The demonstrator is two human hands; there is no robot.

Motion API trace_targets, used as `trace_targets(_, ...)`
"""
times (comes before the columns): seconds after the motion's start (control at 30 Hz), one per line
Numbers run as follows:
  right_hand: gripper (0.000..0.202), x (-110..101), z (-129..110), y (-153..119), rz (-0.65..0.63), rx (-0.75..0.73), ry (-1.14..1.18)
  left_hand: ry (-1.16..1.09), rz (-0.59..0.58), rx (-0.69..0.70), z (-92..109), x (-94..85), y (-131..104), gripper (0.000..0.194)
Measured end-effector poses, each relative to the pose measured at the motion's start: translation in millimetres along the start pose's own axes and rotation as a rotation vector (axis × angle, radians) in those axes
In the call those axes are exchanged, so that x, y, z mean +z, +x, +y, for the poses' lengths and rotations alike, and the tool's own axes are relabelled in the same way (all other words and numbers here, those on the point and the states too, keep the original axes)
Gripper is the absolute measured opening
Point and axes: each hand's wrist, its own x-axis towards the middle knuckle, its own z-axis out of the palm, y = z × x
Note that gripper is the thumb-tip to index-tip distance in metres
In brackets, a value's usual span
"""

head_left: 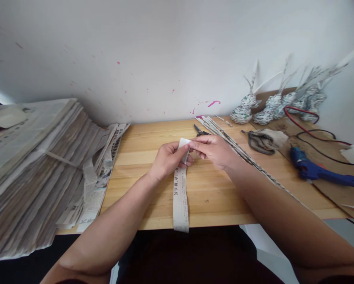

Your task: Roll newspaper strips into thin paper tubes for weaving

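Over the middle of the wooden table (153, 213), a long newspaper strip (180, 201) is held near its far end by both hands. My left hand (169, 157) is closed on the strip, its thumb lying on top of the paper. My right hand (214, 149) pinches the strip's far corner between thumb and fingers. The lower part of the strip hangs toward me and reaches the table's front edge. Just beyond my right hand lie dark-bladed scissors (198, 130), their handles partly hidden. Thin rolled newspaper sticks (236, 146) run diagonally past my right forearm.
A tall newspaper stack (61, 157) stands at the left, with cut strips (105, 157) beside it. On the right are a blue glue gun (321, 171) with cables, a dirty glove or cloth (265, 141), cardboard (336, 197), and several woven paper figures (243, 109) against the wall.
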Motion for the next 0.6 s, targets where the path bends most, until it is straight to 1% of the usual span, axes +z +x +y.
trace_targets(0.3, 0.026, 1.4, 6.5, 2.4, 0.018, -0.024, 0.021, 0.105, 0.017, 0.059, -3.5, 1.2, 1.3, 0.035)
trace_targets(0.5, 0.026, 2.9, 5.0, 2.1, 0.071, 0.045, 0.083, 0.140, 0.018, 0.116, -6.3, 1.7, 2.2, 0.032)
trace_targets(0.6, 0.027, 4.2, 4.6, 1.7, 0.078, 0.024, 0.077, 0.143, 0.015, 0.113, -6.0, 2.0, 1.7, 0.031)
